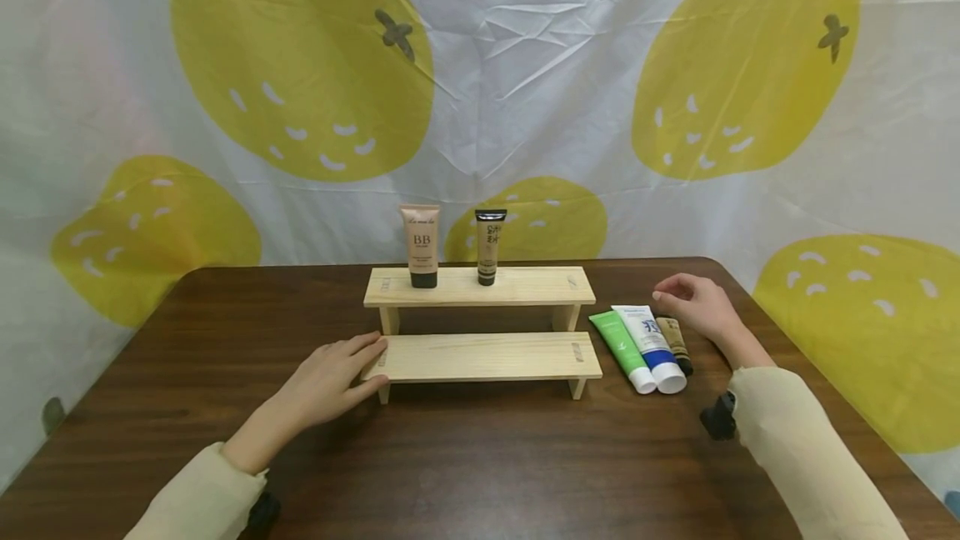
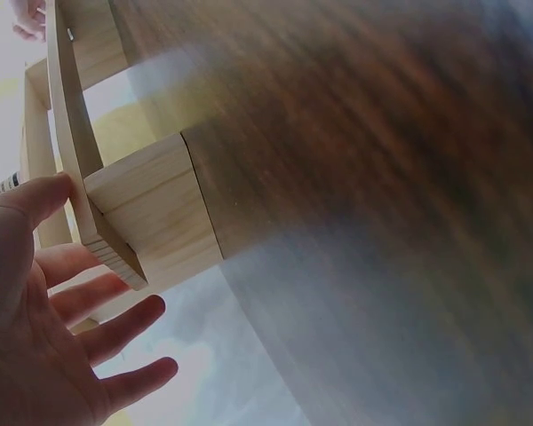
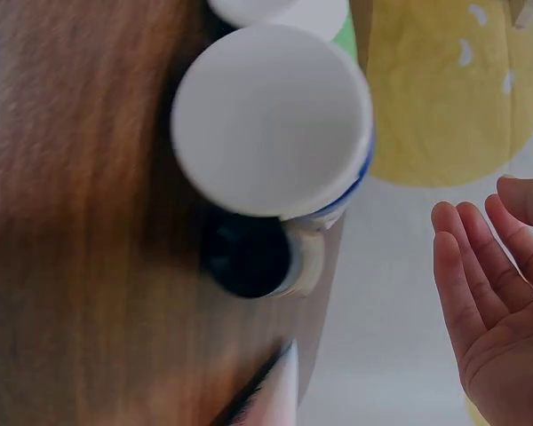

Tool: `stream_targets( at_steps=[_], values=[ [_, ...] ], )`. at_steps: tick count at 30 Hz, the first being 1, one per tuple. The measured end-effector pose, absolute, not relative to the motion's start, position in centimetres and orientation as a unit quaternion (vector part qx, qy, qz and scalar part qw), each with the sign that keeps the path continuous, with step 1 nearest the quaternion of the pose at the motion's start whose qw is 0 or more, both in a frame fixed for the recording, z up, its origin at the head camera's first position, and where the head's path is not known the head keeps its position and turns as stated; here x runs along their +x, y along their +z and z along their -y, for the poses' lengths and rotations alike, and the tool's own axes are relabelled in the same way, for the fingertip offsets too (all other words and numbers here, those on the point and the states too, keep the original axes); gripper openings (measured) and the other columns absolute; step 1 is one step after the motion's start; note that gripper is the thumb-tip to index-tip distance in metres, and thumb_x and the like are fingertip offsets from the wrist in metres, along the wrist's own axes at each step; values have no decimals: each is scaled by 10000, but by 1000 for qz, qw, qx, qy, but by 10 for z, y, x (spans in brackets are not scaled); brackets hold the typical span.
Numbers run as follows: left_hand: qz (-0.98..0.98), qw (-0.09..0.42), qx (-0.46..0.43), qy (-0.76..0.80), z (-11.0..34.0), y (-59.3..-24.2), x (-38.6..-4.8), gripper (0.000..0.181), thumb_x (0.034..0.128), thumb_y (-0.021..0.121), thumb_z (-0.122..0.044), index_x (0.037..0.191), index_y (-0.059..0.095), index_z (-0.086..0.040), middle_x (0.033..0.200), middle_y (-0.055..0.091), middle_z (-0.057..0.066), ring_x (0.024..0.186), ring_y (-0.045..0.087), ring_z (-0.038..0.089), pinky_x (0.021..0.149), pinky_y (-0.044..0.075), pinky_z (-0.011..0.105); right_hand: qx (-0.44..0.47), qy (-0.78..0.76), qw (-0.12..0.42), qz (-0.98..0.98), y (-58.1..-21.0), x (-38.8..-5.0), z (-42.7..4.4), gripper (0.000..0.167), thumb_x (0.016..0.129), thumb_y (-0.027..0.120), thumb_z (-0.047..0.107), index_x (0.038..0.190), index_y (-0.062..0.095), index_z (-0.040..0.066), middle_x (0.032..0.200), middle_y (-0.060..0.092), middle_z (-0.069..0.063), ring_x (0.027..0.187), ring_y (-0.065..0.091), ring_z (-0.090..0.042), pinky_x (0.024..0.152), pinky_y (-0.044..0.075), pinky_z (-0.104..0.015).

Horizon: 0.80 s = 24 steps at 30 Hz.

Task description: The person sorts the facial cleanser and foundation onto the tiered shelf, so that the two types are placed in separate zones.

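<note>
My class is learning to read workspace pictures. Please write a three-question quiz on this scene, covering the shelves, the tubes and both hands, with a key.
1. Multiple choice: how many items stand on the upper shelf?
A. One
B. Two
C. Four

2. True or false: the right hand is gripping the green tube.

3. Fill in the missing word: the left hand touches the ____ shelf.

Key
1. B: the BB tube and a slim gold tube.
2. False: that hand holds nothing, and the green tube lies on the table.
3. Lower: the hand is at one end of the lower shelf.
</note>
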<state>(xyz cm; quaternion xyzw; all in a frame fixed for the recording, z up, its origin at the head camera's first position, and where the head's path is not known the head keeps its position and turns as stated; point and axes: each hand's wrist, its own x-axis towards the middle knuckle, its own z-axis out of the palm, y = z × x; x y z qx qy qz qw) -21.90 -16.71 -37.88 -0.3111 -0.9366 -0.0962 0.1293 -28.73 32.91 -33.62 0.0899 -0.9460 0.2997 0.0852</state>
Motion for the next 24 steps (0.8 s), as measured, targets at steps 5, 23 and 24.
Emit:
stream_targets(
  at_steps=[5,23,24],
  values=[
    [937,129,-312,-95,167,-379,-220,536,873,532,-376,1260,484,-8,1238,467,170,1054,487,334,827,377,503,79,303,83,946,-344,-288,-337,326,895,523,259,1008,577,-42,867,615,-150,780,573,-268,677,445,-384],
    [937,128,-312,-94,167,-381,-221,536,871,540,-368,1260,482,-3,1236,467,177,1051,488,339,822,383,500,-8,357,63,932,-368,-291,-352,409,871,550,312,1062,531,-48,964,567,-215,772,585,-282,599,487,-345],
    [937,127,-312,-94,167,-381,-221,537,870,541,-368,1261,482,-5,1237,466,176,1051,488,339,822,382,501,-12,362,59,930,-369,-292,-353,422,872,547,318,1071,522,-54,982,555,-224,777,581,-279,606,487,-352]
  ],
)
